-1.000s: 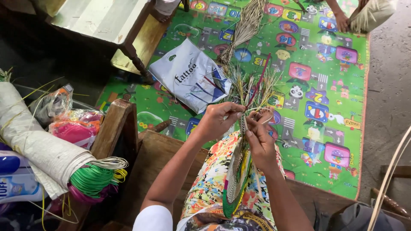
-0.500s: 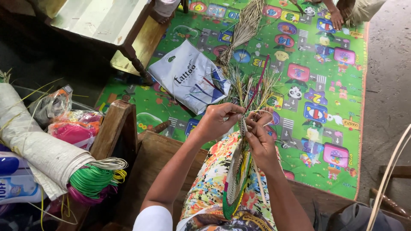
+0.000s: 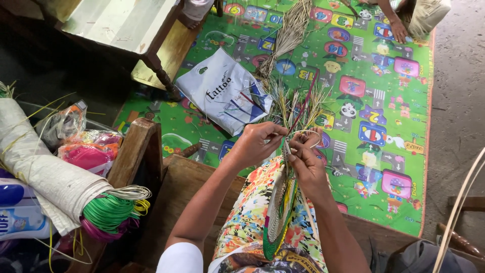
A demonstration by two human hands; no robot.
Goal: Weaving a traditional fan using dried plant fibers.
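Note:
A flat woven piece (image 3: 279, 212) of pale and green strips stands on edge on my lap, its loose straw ends (image 3: 295, 103) fanning upward. My left hand (image 3: 255, 144) pinches strips at its upper left edge. Pressed against the other side, my right hand (image 3: 307, 164) grips strips at the top with bent fingers. Both hands meet at the weave's upper end, over a flowered cloth on my knees.
A green play mat (image 3: 384, 91) with coloured squares covers the floor ahead. A white plastic bag (image 3: 222, 93) lies on it. A wooden chair arm (image 3: 136, 151) and a roll with green strips (image 3: 108, 212) stand left. Another person's hand (image 3: 396, 28) rests top right.
My hands stay on the weave's top. The fingers have shifted slightly among the strips; the view has tilted a little.

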